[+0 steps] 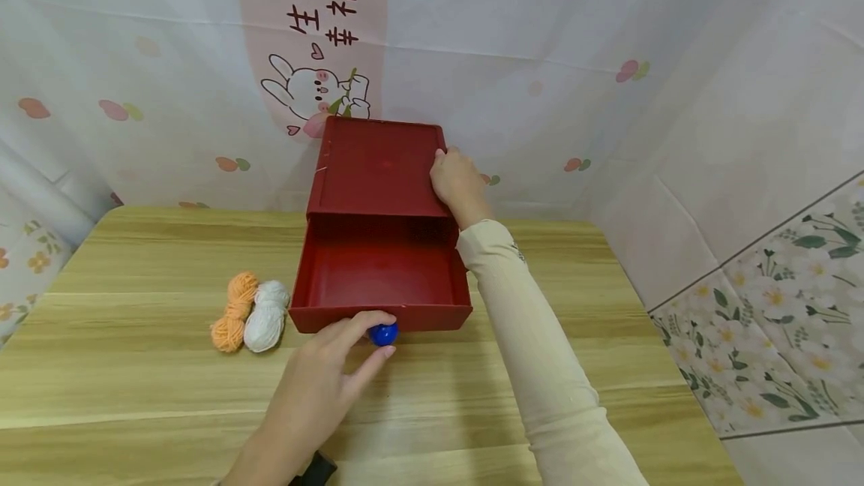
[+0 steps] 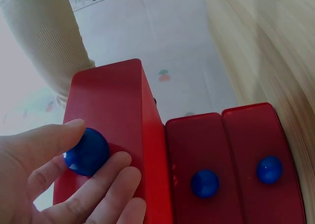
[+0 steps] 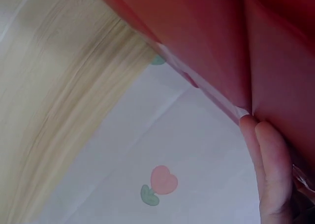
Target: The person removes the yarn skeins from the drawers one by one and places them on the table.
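A red drawer cabinet [image 1: 381, 167] stands on the table against the curtain, its top drawer [image 1: 385, 272] pulled far out with its bare red floor showing. My left hand [image 1: 324, 366] pinches the round blue knob [image 2: 87, 152] on that drawer's front between thumb and fingers. Under the drawer, the left wrist view shows two lower drawer fronts, each with its own blue knob [image 2: 205, 183]; both are shut. At the cabinet's right side, my right hand [image 1: 460, 180] grips the top edge. In the right wrist view its fingers [image 3: 273, 157] lie against the red side wall.
An orange yarn skein [image 1: 236, 313] and a white yarn skein [image 1: 268, 317] lie side by side left of the cabinet on the wood-grain table [image 1: 135, 388]. A printed curtain [image 1: 506, 73] hangs behind. A black object [image 1: 316, 469] shows under the left wrist.
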Demonstrator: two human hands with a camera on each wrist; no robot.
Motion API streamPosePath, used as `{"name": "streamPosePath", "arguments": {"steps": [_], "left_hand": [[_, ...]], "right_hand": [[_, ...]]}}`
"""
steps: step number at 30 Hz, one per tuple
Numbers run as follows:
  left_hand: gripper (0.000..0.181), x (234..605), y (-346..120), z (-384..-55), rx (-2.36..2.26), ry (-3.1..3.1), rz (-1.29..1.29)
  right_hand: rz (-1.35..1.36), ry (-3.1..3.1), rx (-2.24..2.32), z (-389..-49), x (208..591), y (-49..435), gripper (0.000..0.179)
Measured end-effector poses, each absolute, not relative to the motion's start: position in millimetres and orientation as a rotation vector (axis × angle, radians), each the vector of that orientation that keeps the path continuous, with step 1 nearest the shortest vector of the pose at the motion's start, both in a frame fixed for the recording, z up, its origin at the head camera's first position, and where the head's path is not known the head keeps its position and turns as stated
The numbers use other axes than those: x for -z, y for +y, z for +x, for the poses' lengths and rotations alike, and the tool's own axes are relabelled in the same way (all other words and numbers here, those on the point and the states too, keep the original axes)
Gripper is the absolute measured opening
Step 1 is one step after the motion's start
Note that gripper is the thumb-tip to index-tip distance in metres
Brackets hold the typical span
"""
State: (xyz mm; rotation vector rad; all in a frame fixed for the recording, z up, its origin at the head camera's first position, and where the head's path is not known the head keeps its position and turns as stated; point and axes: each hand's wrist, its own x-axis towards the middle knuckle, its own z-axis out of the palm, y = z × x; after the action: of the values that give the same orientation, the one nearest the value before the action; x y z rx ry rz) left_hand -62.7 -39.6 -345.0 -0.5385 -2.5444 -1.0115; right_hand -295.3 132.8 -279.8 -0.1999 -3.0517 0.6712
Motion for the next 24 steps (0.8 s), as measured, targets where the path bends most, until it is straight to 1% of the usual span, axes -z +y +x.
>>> {"name": "streamPosePath", "arguments": {"steps": [5,12,24], "left_hand": [[0.031,342,-42,-65,1.049,-2.565,-0.484],[0.029,343,-43,-71,1.083,-2.542,-0.499],[0.028,345,-40,-91,1.128,-2.522,-0.505]], "right_hand": [[-0.202,-3.06,-0.678,-296,280,132,0.05],[-0.206,-3.07,-0.677,-296,280,132,0.05],[-0.196,-3.077,-0.662,-295,280,133,0.051]]}}
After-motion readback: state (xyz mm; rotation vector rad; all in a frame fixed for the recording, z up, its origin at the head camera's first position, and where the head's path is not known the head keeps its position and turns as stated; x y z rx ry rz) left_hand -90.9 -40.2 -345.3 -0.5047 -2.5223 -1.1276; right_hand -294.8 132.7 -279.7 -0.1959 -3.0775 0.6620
